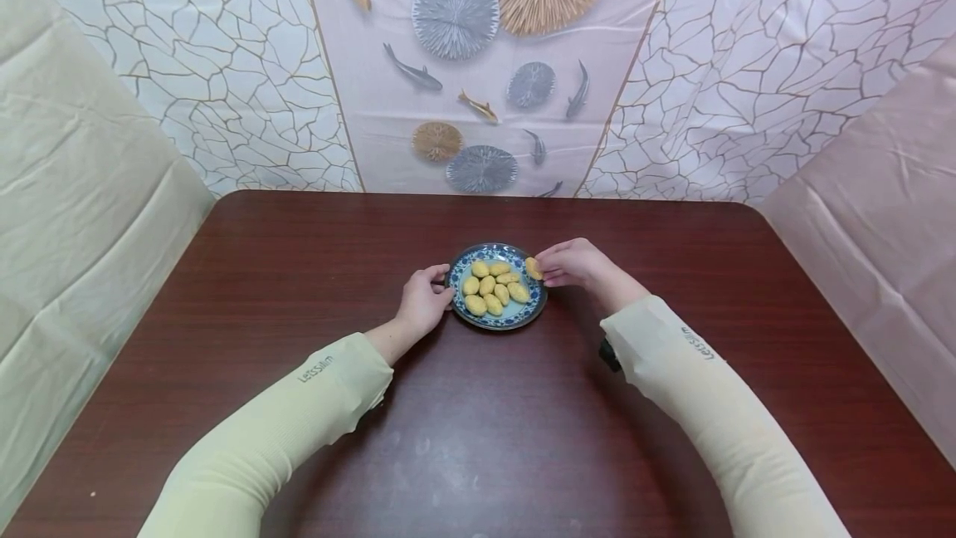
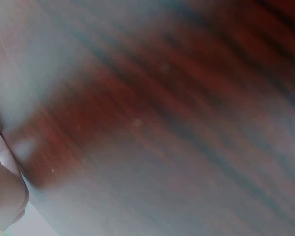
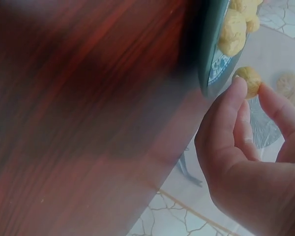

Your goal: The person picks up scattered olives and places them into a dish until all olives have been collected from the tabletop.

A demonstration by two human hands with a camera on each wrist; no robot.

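Observation:
A round plate [image 1: 499, 323] with a blue floral rim holds several small yellow potatoes [image 1: 488, 285]. My left hand [image 1: 424, 302] grips the plate's left edge; in the left wrist view only part of that hand [image 2: 7, 184] shows, at the dark rim. Between the thumb and fingertips of my right hand [image 1: 578, 266] is one potato [image 1: 534, 268], above the plate's right rim. The right wrist view shows this hand [image 3: 250, 162] pinching the potato [image 3: 249, 81] just off the rim, near the other potatoes [image 3: 233, 32].
The plate stands on a dark reddish-brown wooden table [image 1: 463, 422], toward its far side. Behind the table hangs a patterned backdrop [image 1: 463, 81]. Pale cloth walls [image 1: 82, 214] flank it on both sides. A dark object [image 1: 609, 354] shows under the right sleeve.

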